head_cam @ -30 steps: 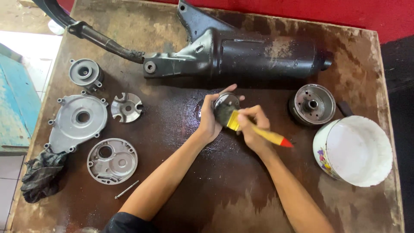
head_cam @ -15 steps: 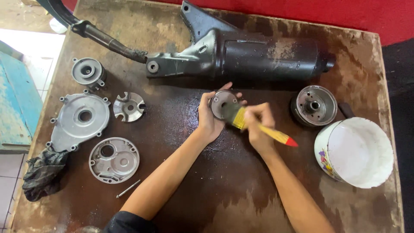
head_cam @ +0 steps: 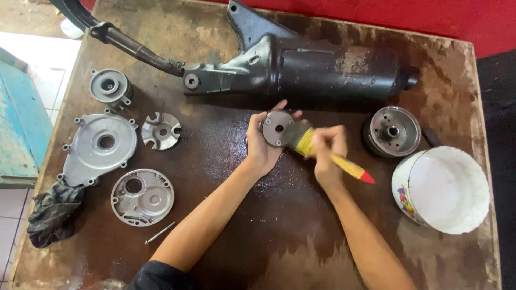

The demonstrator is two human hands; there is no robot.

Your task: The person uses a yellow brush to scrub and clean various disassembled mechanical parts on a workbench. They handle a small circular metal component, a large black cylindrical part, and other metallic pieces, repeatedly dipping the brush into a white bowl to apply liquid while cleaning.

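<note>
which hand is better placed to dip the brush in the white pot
Right. The right hand already grips the yellow-handled paintbrush, and the white enamel pot sits on its side. The left hand is occupied holding the round grey metal part.

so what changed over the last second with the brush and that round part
The right hand swept the paintbrush rightward off the round metal part, baring its face. The left hand kept holding the part; nothing else on the table moved.

Stained wooden table (head_cam: 279, 236), red wall (head_cam: 430, 16)
</note>
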